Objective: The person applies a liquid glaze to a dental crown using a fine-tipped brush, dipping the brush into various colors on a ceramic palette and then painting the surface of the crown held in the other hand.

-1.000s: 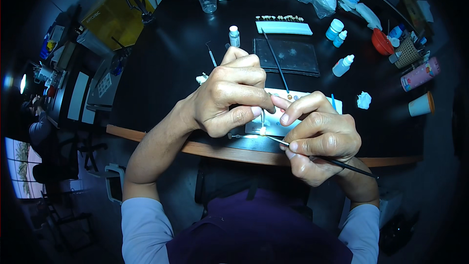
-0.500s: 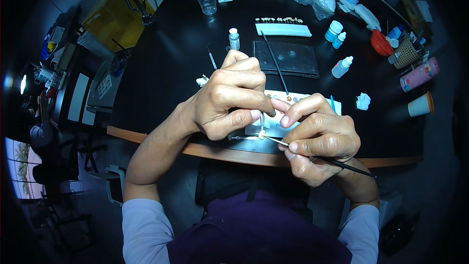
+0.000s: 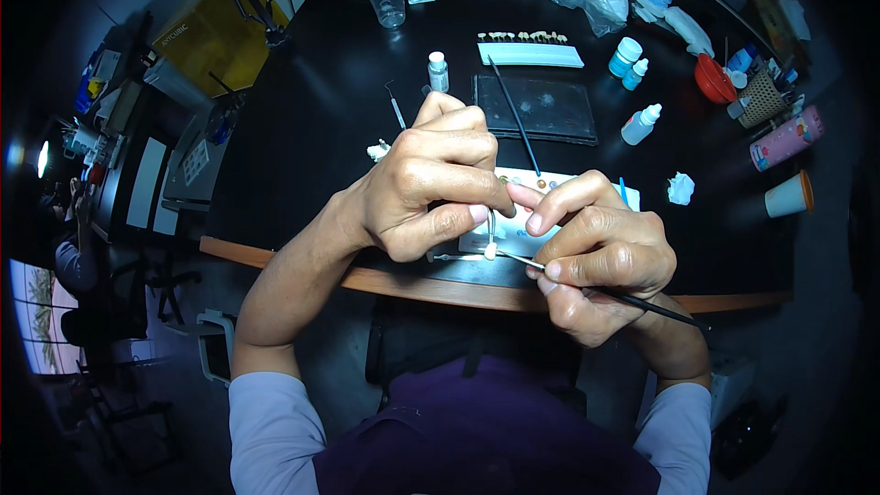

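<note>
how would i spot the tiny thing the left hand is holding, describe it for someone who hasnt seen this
Start at the black table, then its near wooden edge where both hands meet. Pinched by the left hand is a thin metal holder with a small cream tooth piece, touched by the brush in the right hand.

Both hands, left [image 3: 435, 179] and right [image 3: 600, 257], curl closed, fingertips meeting.

right hand [image 3: 600, 252] touches thin brush [image 3: 614, 293] to small tooth [image 3: 490, 251]
</note>
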`<control>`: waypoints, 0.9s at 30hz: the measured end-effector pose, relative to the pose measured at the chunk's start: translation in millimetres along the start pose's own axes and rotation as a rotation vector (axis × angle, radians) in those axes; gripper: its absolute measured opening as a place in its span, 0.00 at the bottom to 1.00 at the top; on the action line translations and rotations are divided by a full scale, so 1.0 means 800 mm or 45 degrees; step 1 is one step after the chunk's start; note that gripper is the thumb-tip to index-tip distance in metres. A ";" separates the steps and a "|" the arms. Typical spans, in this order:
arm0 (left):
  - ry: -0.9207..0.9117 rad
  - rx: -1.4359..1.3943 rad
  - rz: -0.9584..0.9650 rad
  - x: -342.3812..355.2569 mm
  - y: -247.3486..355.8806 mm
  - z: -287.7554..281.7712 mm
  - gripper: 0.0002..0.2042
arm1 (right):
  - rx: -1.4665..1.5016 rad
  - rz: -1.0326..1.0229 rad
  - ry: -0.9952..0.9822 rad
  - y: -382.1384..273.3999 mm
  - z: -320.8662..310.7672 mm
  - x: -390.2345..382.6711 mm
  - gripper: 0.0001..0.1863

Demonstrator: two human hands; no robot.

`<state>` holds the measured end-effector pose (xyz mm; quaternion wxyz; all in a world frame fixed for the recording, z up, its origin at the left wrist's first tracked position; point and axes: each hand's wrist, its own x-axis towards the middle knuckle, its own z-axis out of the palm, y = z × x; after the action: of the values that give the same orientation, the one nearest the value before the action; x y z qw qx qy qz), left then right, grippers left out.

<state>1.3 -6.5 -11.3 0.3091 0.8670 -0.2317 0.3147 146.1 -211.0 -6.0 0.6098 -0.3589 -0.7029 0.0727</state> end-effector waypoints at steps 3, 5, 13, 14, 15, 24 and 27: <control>-0.015 0.028 -0.006 0.003 0.001 -0.006 0.14 | 0.096 0.053 0.046 0.005 -0.009 0.000 0.07; 0.023 0.094 -0.028 0.002 0.002 -0.007 0.17 | 0.238 0.037 0.155 0.017 -0.023 -0.004 0.07; 0.131 0.342 -0.065 0.003 -0.002 -0.013 0.20 | 0.139 0.689 0.467 0.028 -0.049 0.001 0.02; 0.131 0.391 -0.072 0.002 -0.003 -0.013 0.20 | 0.132 0.696 0.474 0.028 -0.049 0.002 0.02; 0.131 0.410 -0.069 -0.001 -0.005 -0.014 0.20 | 0.085 0.778 0.422 0.027 -0.051 0.003 0.01; 0.101 0.475 -0.095 -0.001 -0.007 -0.017 0.19 | -0.326 1.038 0.118 0.034 -0.093 0.003 0.05; 0.093 0.479 -0.100 0.000 -0.006 -0.015 0.19 | -0.316 1.081 0.107 0.043 -0.092 -0.002 0.05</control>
<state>-0.8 5.1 -6.1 0.1620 0.9058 -0.1234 0.3715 226.9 -211.7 -8.0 0.5062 -0.6888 -0.4713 0.2172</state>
